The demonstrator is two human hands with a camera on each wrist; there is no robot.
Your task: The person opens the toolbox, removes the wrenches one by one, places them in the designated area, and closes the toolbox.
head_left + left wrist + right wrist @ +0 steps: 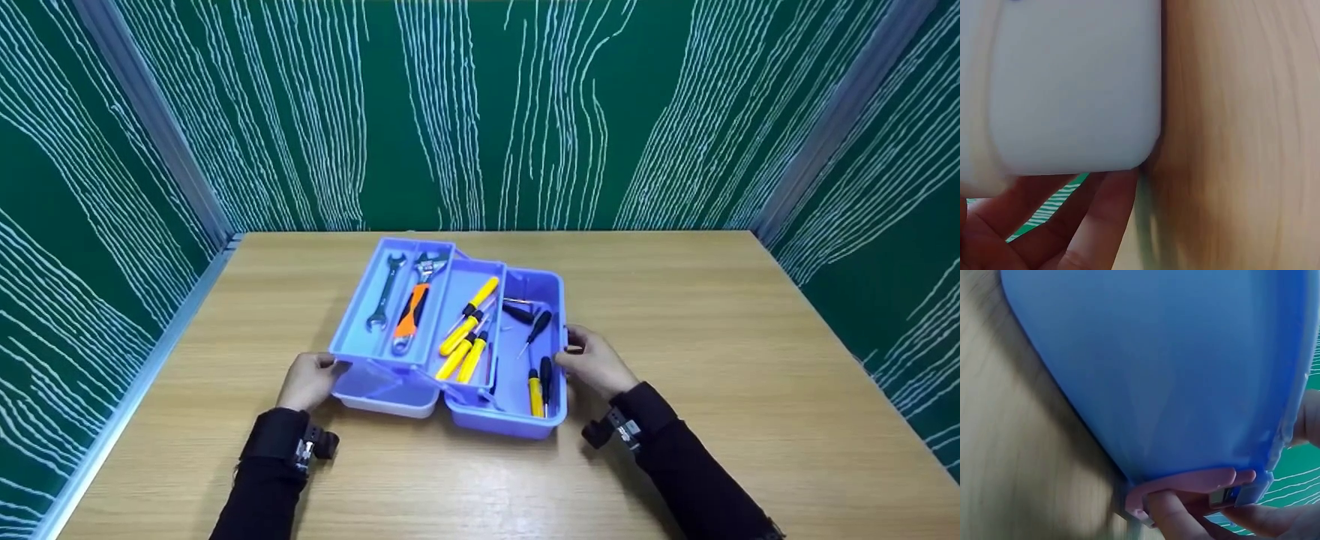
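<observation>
A purple toolbox (504, 426) stands opened out on the table, its stepped trays spread to the left over the lid (386, 403). An open-ended wrench (385, 294) and an orange-handled adjustable wrench (411, 311) lie in the upper tray. Several yellow-handled screwdrivers (472, 358) fill the lower tray; black-handled ones (546, 379) and another yellow one are in the base. My left hand (307, 379) grips the box's left side, fingers against the lid's pale wall (1072, 90). At the right side, my right hand (596, 361) holds the base, fingers hooked at a pink handle (1196, 480), thumb by the rim.
The wooden table (712, 315) extends around the box, with its back edge against a green wall (510, 112) with white lines. Similar green panels stand at left and right. Each wrist carries a strapped camera (619, 427).
</observation>
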